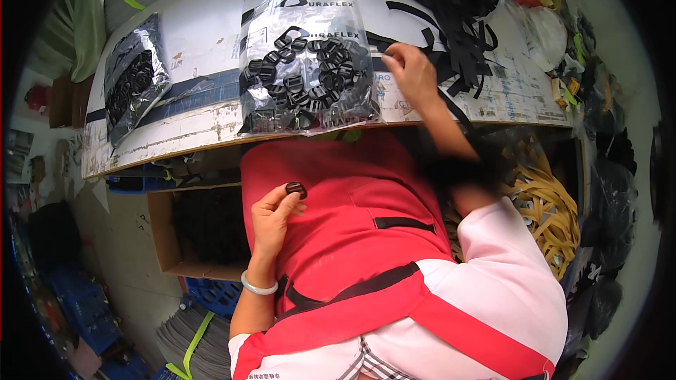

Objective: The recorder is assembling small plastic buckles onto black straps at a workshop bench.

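Observation:
My left hand [271,222], wearing a pale bracelet, pinches a black plastic strap buckle [296,189] between thumb and fingertips in front of the red apron [331,197]. Above the white worktable [204,39], my right hand [414,77] has its thumb and forefinger closed at a black webbing strap [377,39], one of several loose lengths there. Just left of that hand lies a clear plastic bag [264,10] full of black buckles. A heap of black straps [451,24] spreads to its right.
Another clear bag [151,35] of black parts lies on the table's left. Beneath the table stand a cardboard box [162,229] with dark contents and a heap of tan webbing [546,204]. Grey strips [186,338] tied with yellow-green tape sit lower left.

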Action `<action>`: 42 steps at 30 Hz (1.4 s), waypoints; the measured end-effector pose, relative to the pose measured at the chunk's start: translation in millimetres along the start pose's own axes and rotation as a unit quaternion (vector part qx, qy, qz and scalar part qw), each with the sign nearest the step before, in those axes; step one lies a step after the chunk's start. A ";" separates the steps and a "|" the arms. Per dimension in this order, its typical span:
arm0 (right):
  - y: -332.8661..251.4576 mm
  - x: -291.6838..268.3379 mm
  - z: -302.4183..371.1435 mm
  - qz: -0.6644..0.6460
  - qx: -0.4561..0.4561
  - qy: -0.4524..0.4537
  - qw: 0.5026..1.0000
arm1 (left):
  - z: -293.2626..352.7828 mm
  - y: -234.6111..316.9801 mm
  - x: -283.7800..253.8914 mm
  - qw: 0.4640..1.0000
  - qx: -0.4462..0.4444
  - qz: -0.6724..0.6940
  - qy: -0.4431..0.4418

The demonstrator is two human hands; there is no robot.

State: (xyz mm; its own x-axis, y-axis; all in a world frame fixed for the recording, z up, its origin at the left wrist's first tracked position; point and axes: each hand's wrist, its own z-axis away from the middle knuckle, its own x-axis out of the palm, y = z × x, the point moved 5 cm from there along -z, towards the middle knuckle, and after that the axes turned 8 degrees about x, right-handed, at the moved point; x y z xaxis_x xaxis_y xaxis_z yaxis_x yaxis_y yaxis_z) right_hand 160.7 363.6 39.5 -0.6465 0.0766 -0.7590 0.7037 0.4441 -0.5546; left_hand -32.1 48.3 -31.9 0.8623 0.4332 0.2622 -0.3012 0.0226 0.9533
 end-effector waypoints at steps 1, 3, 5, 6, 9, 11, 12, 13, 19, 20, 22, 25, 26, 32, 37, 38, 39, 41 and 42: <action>24.5 0.8 -16.6 0.078 0.003 0.037 0.996 | -5.5 0.1 8.3 1.000 -0.002 0.000 -0.021; 47.2 11.7 -27.6 0.151 0.005 0.065 0.986 | -10.0 -2.4 16.5 0.999 -0.007 -0.003 -0.034; 51.4 23.4 -29.8 0.120 0.008 0.012 0.993 | -12.1 -4.6 18.1 0.999 -0.013 0.006 -0.034; 55.9 22.5 -28.0 0.120 0.010 0.011 0.993 | -13.8 -5.1 18.3 0.999 -0.016 0.005 -0.034; 45.4 1.0 -15.9 0.028 -0.001 0.032 0.999 | -17.1 -5.1 16.7 0.999 -0.026 0.001 -0.028; 4.6 -23.2 0.8 -0.036 -0.054 0.063 0.996 | -16.6 -4.8 11.0 0.998 -0.053 -0.027 -0.005; -14.5 -33.4 11.4 -0.095 -0.029 0.029 0.995 | -18.5 -2.2 12.9 0.998 -0.060 -0.030 0.005; -31.1 -36.9 26.0 -0.152 0.009 -0.031 0.988 | -23.2 1.3 18.7 0.999 -0.047 -0.017 0.011; -101.0 8.8 133.5 -0.414 0.275 -0.478 0.724 | -37.5 22.6 52.9 1.000 -0.007 0.008 0.000; -100.9 16.3 138.4 -0.426 0.285 -0.476 0.714 | -37.1 25.0 54.2 1.000 0.006 0.009 -0.002; -100.8 25.3 143.9 -0.456 0.291 -0.461 0.703 | -34.1 23.7 50.0 1.000 0.012 0.010 0.011; -99.0 35.4 152.4 -0.474 0.288 -0.457 0.696 | -30.9 27.5 42.4 0.999 0.030 -0.004 0.025; -99.5 38.1 155.3 -0.464 0.276 -0.471 0.698 | -29.6 26.5 39.7 0.999 0.029 -0.006 0.028; -102.6 41.5 155.5 -0.468 0.301 -0.438 0.706 | -21.9 21.3 32.7 0.997 0.052 -0.006 0.050; -95.1 52.9 161.9 -0.485 0.338 -0.432 0.681 | -21.7 34.0 30.5 0.952 0.194 -0.232 0.050; -96.0 54.7 163.9 -0.518 0.351 -0.415 0.660 | -22.7 31.8 30.5 0.952 0.194 -0.232 0.051; -96.9 57.0 166.1 -0.550 0.365 -0.398 0.638 | -22.4 32.9 32.2 0.935 0.233 -0.263 0.053; -101.2 62.8 171.4 -0.564 0.361 -0.378 0.639 | -20.8 31.6 36.7 0.916 0.273 -0.291 0.052; -101.2 64.3 173.2 -0.579 0.356 -0.360 0.639 | -19.5 30.2 39.4 0.908 0.289 -0.300 0.044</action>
State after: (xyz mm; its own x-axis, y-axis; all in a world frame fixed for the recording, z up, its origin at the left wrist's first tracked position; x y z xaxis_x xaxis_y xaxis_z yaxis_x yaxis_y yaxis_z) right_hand 99.0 168.9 -12.2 -0.7326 -0.4794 0.4832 -0.0036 -0.7072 -0.7070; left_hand -15.2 83.6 4.3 0.7578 0.5696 -0.3183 0.4974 -0.1885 0.8468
